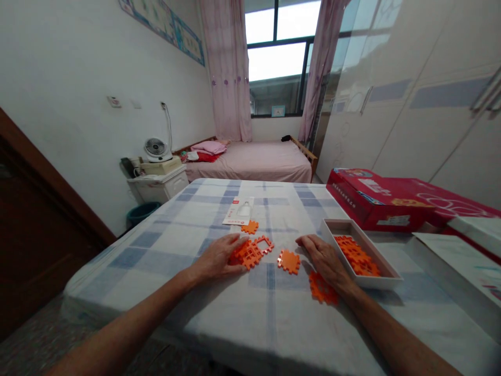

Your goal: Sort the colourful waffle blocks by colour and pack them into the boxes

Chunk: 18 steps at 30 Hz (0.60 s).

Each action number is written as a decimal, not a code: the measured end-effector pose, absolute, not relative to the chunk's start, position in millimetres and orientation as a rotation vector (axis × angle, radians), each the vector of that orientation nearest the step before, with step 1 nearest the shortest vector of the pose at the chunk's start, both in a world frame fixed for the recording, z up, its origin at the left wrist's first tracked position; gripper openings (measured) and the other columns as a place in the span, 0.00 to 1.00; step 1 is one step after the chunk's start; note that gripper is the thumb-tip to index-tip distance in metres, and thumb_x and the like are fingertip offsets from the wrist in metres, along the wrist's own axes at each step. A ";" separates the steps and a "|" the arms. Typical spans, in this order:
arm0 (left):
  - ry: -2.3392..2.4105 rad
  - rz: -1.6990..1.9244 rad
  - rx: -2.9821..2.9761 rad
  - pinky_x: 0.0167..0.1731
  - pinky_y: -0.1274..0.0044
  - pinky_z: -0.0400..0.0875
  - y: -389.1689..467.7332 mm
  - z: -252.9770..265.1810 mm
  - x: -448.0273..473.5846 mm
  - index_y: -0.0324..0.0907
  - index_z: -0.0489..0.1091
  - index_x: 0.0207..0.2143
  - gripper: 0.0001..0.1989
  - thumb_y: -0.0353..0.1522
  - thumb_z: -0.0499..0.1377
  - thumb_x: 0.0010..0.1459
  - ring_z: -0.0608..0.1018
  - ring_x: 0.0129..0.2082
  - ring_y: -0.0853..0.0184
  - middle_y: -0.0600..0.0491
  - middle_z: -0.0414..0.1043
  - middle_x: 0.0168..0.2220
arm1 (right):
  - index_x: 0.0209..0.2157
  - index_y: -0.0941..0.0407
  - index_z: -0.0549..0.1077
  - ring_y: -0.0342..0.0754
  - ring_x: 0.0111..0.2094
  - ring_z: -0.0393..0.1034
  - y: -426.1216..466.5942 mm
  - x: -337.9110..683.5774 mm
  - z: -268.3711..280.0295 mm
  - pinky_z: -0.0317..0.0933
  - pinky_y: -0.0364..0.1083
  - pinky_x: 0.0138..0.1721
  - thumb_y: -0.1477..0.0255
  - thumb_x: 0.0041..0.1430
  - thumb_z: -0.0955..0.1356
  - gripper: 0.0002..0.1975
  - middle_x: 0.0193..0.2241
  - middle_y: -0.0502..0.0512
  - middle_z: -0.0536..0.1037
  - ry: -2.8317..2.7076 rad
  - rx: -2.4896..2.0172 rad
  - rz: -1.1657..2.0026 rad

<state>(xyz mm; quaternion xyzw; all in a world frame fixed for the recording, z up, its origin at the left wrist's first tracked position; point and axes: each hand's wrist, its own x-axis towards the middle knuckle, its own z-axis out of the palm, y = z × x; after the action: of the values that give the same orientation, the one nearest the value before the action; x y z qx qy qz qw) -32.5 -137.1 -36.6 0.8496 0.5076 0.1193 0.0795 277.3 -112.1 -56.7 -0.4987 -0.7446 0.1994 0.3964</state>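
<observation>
My left hand (219, 256) is closed around a cluster of orange interlocking plastic tiles (250, 255), thumb at the near side and fingers at the far side. Touching or joined to the cluster's right is an open-framed orange tile (271, 238); I cannot tell which. My right hand (321, 257) rests on the cloth with its fingers stretched out, holding nothing. To its left lies a solid square tile (288, 261) with notched edges. Another orange tile (320, 289) is partly hidden beneath the right hand and wrist. Beyond the left hand, an orange tile (250, 226) sits by a printed card.
A white open box (385, 279) with several orange tiles (357, 257) stands right of my right hand. Behind it are red boxes (376, 201), with a white lid-like box (462, 271) at far right. The printed card (238, 210) lies on the checked tablecloth (176, 224).
</observation>
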 end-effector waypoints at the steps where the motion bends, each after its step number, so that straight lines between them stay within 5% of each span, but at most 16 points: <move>1: 1.500 0.371 2.579 0.55 0.65 0.61 -137.1 -39.8 -31.5 0.50 0.56 0.62 0.36 0.50 0.57 0.53 0.66 0.58 0.53 0.43 0.60 0.61 | 0.33 0.52 0.75 0.51 0.36 0.72 -112.2 277.1 -56.4 0.66 0.49 0.39 0.69 0.54 0.60 0.12 0.34 0.53 0.78 -1.880 -1.265 0.522; 10: 1.502 0.551 2.753 0.41 0.69 0.69 -129.2 -44.7 -29.0 0.45 0.65 0.55 0.27 0.45 0.55 0.55 0.73 0.40 0.58 0.43 0.69 0.42 | 0.31 0.54 0.74 0.49 0.36 0.71 -116.8 267.3 -46.3 0.63 0.47 0.39 0.64 0.59 0.58 0.16 0.32 0.52 0.77 -1.746 -1.376 0.674; 18: 1.472 0.800 2.640 0.43 0.71 0.71 -118.5 -46.3 -24.1 0.43 0.68 0.51 0.20 0.37 0.55 0.56 0.75 0.40 0.62 0.46 0.68 0.42 | 0.31 0.56 0.75 0.46 0.35 0.70 -114.1 267.6 -50.1 0.60 0.44 0.38 0.67 0.58 0.59 0.14 0.33 0.54 0.77 -1.761 -1.368 0.649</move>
<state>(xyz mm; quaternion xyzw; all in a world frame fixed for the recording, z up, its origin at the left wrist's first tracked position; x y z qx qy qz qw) -24.1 -118.5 -46.3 0.8443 0.4708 0.2559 0.0073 267.6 -114.1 -50.1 -0.5403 -0.6955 0.2564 0.3983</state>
